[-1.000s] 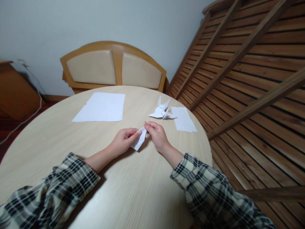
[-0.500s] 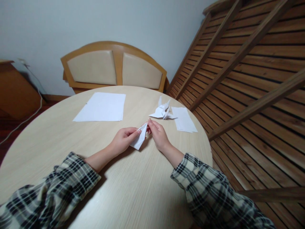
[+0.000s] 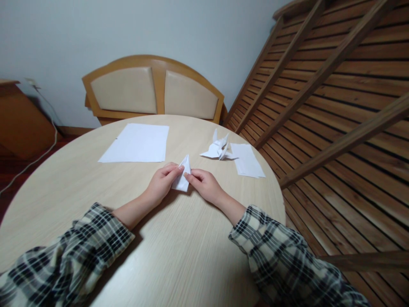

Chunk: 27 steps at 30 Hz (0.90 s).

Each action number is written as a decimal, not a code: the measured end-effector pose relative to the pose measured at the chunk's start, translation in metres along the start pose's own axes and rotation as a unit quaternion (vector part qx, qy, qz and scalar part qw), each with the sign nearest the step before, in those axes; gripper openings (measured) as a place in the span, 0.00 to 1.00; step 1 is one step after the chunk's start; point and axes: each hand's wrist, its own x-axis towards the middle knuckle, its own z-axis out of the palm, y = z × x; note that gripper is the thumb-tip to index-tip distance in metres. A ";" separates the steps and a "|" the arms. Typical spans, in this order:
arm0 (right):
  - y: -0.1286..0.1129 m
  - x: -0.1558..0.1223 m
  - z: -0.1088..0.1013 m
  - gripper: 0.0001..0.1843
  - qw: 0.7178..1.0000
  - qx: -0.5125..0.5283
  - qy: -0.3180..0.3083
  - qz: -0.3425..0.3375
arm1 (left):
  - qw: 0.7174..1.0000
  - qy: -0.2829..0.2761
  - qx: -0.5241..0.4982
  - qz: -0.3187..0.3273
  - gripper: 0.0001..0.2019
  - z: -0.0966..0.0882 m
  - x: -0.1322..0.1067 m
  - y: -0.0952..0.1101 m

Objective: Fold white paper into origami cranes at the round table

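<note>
A small folded white paper piece [image 3: 182, 175] stands point-up on the round pale wooden table [image 3: 79, 192], pinched between both hands. My left hand [image 3: 162, 182] grips its left side with closed fingers. My right hand [image 3: 204, 185] pinches its right edge with thumb and fingertips. Both forearms in checked sleeves rest on the table. A finished folded paper crane [image 3: 219, 149] lies beyond my right hand.
Flat white sheets [image 3: 136, 143] lie at the far middle of the table. A smaller stack of paper [image 3: 247, 159] sits near the right edge. A padded wooden chair back [image 3: 153, 89] stands behind the table. Slatted wooden frames [image 3: 332, 85] lean at the right.
The folded piece has turned from slanting low between my hands to standing point-up, slightly farther left. My right hand shifted left and lower along it.
</note>
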 end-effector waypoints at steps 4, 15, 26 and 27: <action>0.003 0.001 0.001 0.23 1.000 0.005 0.010 0.006 | 0.999 -0.014 -0.037 -0.030 0.15 0.002 -0.001 0.000; 0.000 -0.001 0.000 0.20 0.997 0.054 -0.049 0.025 | 0.999 -0.044 0.010 -0.017 0.17 0.000 -0.001 -0.003; -0.003 -0.004 0.001 0.27 0.990 0.082 -0.099 0.053 | 0.999 0.015 0.005 -0.032 0.18 -0.001 -0.003 0.004; -0.003 -0.004 0.001 0.27 0.988 0.078 -0.114 0.064 | 0.999 0.029 0.010 -0.029 0.18 -0.002 -0.002 0.004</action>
